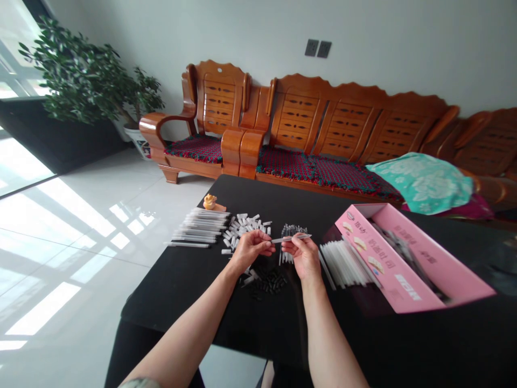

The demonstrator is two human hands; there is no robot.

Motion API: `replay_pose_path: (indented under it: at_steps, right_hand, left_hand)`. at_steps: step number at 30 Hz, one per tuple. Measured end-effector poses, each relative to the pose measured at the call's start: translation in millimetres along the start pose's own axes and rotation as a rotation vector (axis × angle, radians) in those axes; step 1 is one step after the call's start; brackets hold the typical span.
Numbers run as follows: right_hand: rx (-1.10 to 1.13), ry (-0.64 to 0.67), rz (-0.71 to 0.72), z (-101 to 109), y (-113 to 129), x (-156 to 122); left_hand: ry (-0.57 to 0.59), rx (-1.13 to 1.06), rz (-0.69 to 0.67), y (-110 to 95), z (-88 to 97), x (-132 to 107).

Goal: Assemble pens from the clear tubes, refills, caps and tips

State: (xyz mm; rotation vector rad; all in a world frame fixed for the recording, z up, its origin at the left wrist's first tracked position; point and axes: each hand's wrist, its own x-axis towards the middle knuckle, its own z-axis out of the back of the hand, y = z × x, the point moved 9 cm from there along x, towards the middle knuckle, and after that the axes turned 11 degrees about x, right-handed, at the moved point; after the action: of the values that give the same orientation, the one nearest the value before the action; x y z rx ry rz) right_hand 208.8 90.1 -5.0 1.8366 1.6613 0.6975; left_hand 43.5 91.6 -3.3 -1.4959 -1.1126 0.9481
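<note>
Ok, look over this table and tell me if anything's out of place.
One white tube lies crooked beside the pile of white tubes, angled away from the rest. The black pieces also sit in a loose scatter, unlike the lined-up clear tubes.

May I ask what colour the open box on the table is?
The box is pink, best seen in the head view.

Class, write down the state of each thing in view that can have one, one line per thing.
Right hand: raised, fingers gripping a clear pen barrel
Left hand: raised, fingers pinched near the barrel's tip
Pink cardboard box: open
White caps: loose heap
Translucent tubes: loose pile
</note>
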Motion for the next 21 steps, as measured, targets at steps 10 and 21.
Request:
replay_pose_path:
  at_steps: [10,21]
  right_hand:
    - [0.0,-0.006,-0.005,-3,1,-1]
    - [0.017,-0.057,-0.009,5,-1,1]
  left_hand:
    - [-0.034,0.29,-0.069,-5,5.7,0]
    - [-0.125,0.557,-0.216,-23,7.0,-8]
